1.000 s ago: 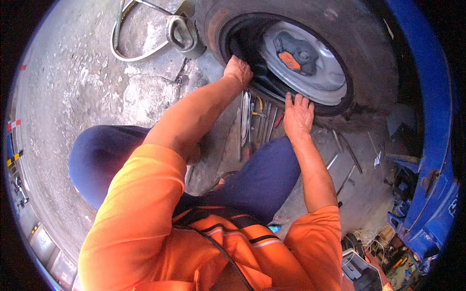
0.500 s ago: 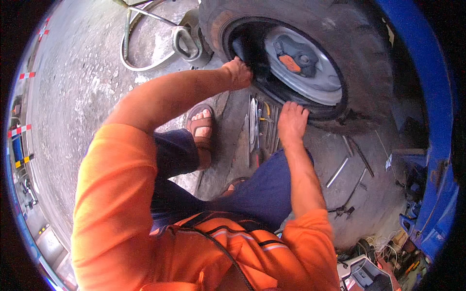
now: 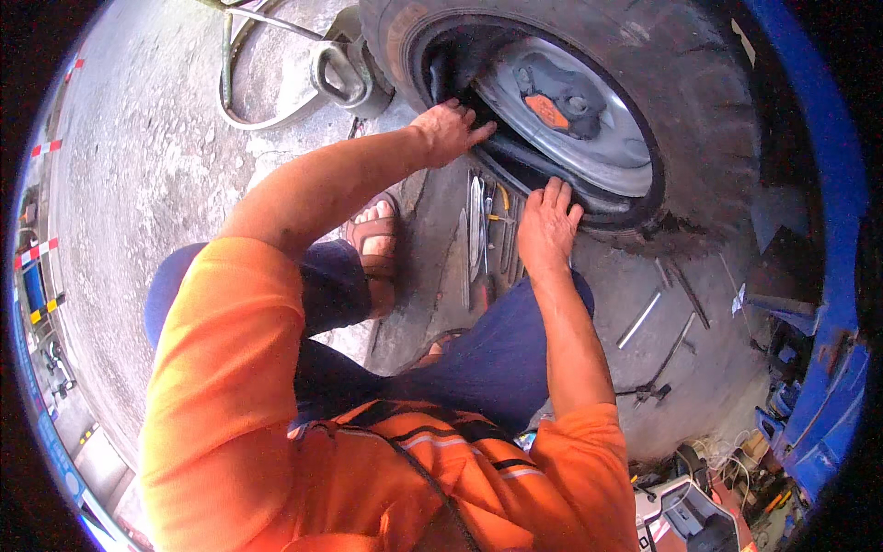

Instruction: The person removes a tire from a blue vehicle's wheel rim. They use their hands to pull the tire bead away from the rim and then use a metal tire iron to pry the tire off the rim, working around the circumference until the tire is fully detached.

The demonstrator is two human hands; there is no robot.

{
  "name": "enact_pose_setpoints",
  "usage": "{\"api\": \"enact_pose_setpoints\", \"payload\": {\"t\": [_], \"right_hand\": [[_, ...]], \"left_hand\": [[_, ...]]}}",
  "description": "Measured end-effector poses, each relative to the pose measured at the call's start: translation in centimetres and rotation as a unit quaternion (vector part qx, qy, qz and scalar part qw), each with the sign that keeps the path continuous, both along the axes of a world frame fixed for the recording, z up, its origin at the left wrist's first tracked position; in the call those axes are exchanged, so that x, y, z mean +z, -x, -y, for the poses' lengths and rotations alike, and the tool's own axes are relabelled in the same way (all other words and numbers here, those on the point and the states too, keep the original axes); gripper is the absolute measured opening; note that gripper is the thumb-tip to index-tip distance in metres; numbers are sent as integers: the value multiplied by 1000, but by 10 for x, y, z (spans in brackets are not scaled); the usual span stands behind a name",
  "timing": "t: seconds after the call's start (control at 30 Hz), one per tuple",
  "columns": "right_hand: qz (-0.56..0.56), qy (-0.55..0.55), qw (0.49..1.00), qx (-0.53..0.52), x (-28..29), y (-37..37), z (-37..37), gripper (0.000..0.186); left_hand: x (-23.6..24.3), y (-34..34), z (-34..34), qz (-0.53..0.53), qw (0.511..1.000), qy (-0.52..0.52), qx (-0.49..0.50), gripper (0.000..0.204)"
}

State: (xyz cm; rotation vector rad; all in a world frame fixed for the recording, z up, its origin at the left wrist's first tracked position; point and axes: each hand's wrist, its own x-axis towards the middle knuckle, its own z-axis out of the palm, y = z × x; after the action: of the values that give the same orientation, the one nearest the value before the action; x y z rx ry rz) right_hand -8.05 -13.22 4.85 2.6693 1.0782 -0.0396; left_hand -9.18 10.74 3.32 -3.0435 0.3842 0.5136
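Note:
A large worn tire (image 3: 699,129) stands upright at the top right around a grey wheel rim (image 3: 612,138) with an orange patch on its hub. Black rubber (image 3: 524,170) shows in the gap between tire and rim. My left hand (image 3: 449,131) is at the gap's left side, fingers spread, with nothing visible in them. My right hand (image 3: 549,216) rests on the tire's lower inner edge, fingers apart and slightly bent over it, their tips touching the rubber. Long metal levers, screwdrivers and other tools (image 3: 483,239) lie on the floor just below the tire, between my hands.
A metal stand with a looped frame (image 3: 345,78) is at the top left. Loose bars (image 3: 638,319) lie right of my knee. A blue metal body (image 3: 823,386) borders the right. Cables and tools (image 3: 740,474) clutter the lower right. My sandalled foot (image 3: 372,235) is below my left arm.
My left hand's fingers have spread out from their more curled position in the gap. My left elbow has swung outward since a second ago, uncovering my foot. My right hand stays on the tire edge.

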Motion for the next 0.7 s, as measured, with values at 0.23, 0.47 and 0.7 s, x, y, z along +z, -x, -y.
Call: {"api": "enact_pose_setpoints", "payload": {"t": [0.23, 0.47, 0.7], "right_hand": [[-17, 17, 1000, -8, 0, -19, -5, 28], [-3, 45, 999, 25, -2, -24, -5, 26], [-81, 64, 995, 2, -6, -31, -11, 23]], "left_hand": [[-11, 4, 6, 201, 975, -5, -99, 60], [-37, 12, 53, 221, 969, 113, 11, 49], [-21, 2, 70, 38, 993, 66, 87, 53]]}}
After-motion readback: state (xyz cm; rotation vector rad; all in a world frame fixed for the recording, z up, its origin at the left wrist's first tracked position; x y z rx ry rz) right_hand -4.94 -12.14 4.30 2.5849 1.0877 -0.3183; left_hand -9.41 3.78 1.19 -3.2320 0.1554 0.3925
